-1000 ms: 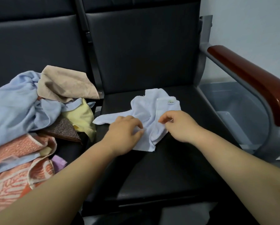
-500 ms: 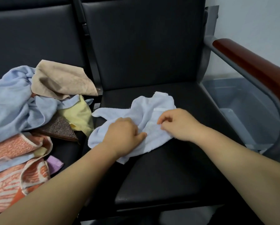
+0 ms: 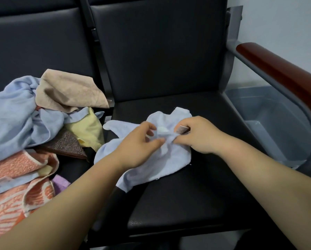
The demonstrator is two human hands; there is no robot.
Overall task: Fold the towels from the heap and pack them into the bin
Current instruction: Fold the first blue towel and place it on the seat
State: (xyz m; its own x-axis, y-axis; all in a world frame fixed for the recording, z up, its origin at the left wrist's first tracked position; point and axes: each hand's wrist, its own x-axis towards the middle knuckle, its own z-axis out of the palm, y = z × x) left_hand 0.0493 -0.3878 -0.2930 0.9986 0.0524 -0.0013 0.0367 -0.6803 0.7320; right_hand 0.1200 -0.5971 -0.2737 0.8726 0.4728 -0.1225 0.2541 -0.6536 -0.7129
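Both forearms converge over the seat (image 3: 178, 204), left hand (image 3: 138, 147) and right hand (image 3: 198, 136) each pinching the pale blue towel (image 3: 171, 159) in its grip.

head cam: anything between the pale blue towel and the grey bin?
Head view: between pale blue towel and grey bin, just bare black seat and the chair's grey arm frame.

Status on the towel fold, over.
Left hand, right hand: both pinch light blue towel. Towel crumpled on seat, unfolded. Armrest between seat and bin.
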